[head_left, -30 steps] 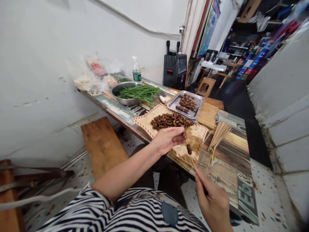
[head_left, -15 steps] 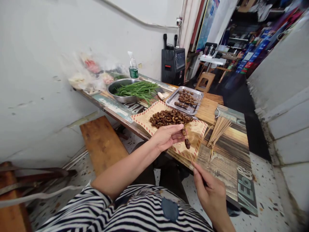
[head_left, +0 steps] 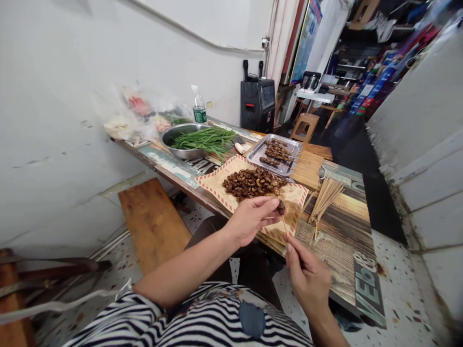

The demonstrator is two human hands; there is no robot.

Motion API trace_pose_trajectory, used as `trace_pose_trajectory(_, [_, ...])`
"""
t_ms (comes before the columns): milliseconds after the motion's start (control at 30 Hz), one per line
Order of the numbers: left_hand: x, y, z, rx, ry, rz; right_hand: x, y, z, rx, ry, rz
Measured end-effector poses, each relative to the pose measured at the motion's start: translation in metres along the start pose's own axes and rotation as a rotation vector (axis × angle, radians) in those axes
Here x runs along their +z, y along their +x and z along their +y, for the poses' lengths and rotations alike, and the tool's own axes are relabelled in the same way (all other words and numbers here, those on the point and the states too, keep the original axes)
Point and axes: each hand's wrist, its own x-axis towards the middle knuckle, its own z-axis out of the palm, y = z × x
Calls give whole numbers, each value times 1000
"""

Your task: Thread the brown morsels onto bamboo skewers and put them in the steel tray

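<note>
My right hand (head_left: 307, 270) pinches the lower end of a thin skewer (head_left: 284, 225) that points up and away. At the skewer's upper part are dark brown glossy pieces (head_left: 281, 207), and the fingertips of my left hand (head_left: 253, 218) close on them. Just beyond, a pile of the same brown pieces (head_left: 253, 182) lies on paper with a red-striped border (head_left: 213, 180). Behind it, a metal tray (head_left: 256, 155) holds several loaded skewers (head_left: 278, 150). Bare wooden skewers (head_left: 327, 198) lie in a bundle to the right of the paper.
A metal bowl (head_left: 188, 153) of long green vegetables (head_left: 206, 140) stands at the back left, near plastic bags (head_left: 139, 113) and a bottle (head_left: 199, 108). A wooden board (head_left: 307, 168) lies beside the tray. A black speaker (head_left: 257, 103) stands behind the table.
My left hand has moved down along the skewer, closer to my right hand, and its fingers now cover more of the brown pieces. The camera view has shifted slightly.
</note>
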Motion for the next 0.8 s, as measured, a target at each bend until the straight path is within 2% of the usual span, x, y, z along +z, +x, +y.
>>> trace_pose_trajectory(167, [4,-3,-5,12,15,56,1,-1,2,-28,-19,15])
trace_pose_trajectory(400, [0,2,-6,-36,-61,25,2,-2,3,-28,-21,18])
trace_pose_trajectory(667, [4,0,-8,-40,-9,59,1,-4,2,-58,-47,44])
trace_pose_trajectory(800, [7,-2,-14,-57,17,39,1,-5,4,-28,-43,33])
